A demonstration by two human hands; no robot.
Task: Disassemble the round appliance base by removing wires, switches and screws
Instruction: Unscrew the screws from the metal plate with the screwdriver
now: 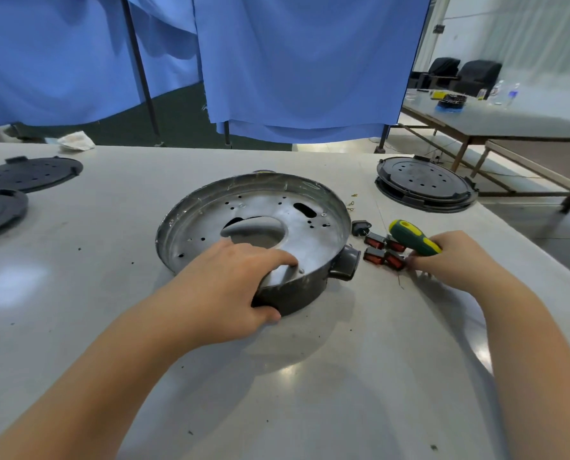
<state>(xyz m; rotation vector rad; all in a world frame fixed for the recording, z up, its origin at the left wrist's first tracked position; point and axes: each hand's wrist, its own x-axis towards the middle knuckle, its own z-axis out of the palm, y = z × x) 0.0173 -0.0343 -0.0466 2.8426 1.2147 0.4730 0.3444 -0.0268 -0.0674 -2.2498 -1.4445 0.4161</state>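
Observation:
The round metal appliance base (277,207) lies on the white table with its open side up, a large hole in its middle. My left hand (230,290) grips its near rim, fingers inside and thumb outside. A dark socket piece (346,262) sticks out of its right side. My right hand (456,260) holds a green and yellow screwdriver (414,237) by the handle, resting on the table just right of the base. Several red rocker switches (381,252) lie loose between the base and that hand, with a black switch (361,227) behind them.
A stack of black round covers (426,185) sits at the back right, and two more black covers (27,174) lie at the far left. Small brass screws (351,204) lie beside the base. Blue curtains (293,68) hang behind the table. A crumpled cloth (76,141) lies at the back left.

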